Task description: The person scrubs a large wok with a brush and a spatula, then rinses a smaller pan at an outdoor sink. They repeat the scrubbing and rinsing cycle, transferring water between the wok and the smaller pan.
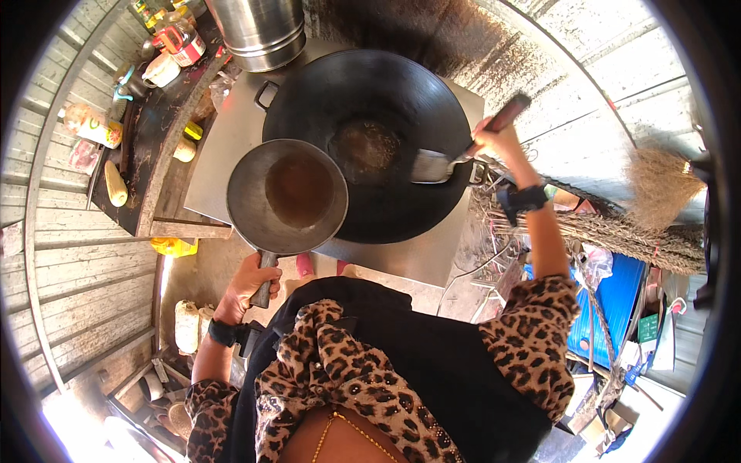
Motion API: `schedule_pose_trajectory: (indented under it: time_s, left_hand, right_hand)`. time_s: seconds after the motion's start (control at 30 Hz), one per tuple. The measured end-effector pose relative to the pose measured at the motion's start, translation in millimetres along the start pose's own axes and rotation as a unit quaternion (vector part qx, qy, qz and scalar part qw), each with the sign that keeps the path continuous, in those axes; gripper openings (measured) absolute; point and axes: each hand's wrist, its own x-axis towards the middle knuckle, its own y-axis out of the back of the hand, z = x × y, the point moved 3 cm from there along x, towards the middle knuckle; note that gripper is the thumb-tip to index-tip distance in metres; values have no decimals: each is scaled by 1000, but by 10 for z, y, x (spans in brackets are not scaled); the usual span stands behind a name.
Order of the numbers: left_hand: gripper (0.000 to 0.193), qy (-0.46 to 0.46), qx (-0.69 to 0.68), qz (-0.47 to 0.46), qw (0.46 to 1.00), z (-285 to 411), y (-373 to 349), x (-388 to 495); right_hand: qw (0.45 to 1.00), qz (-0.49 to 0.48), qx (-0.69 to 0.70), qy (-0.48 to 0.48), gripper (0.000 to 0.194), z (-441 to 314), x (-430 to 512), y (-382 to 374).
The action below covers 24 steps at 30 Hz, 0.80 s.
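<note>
My left hand grips the handle of a small metal pan, which hangs over the near left rim of a large black wok. Brown liquid lies in the pan. In the wok's bottom is a small pool of liquid, with some bubbles or bits in it. Out to the right, my right hand holds a wok spatula by its dark handle. The spatula's metal blade is over the right inner wall of the wok; whether it touches the wall I cannot tell.
The wok sits in a metal-topped stove. Behind it stands a tall steel pot. A dark side table at left bears bottles, jars and a corn cob. To the right are dry stalks, a broom and a blue barrel.
</note>
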Motion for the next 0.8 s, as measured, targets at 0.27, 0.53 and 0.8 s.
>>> schedule_pose_trajectory:
  time_s: [0.27, 0.53, 0.8]
  left_hand:
    - [19, 9, 19, -18, 1000, -19, -109, 121]
    - [20, 38, 43, -40, 998, 30, -250, 301]
    - [17, 46, 1, -75, 996, -1, -284, 502]
  right_hand:
    - [880, 197, 431, -22, 18, 1371, -562, -1376]
    - [892, 105, 419, 134, 21, 471, -884, -1052]
    - [930, 106, 167, 310, 20, -269, -1274, -901]
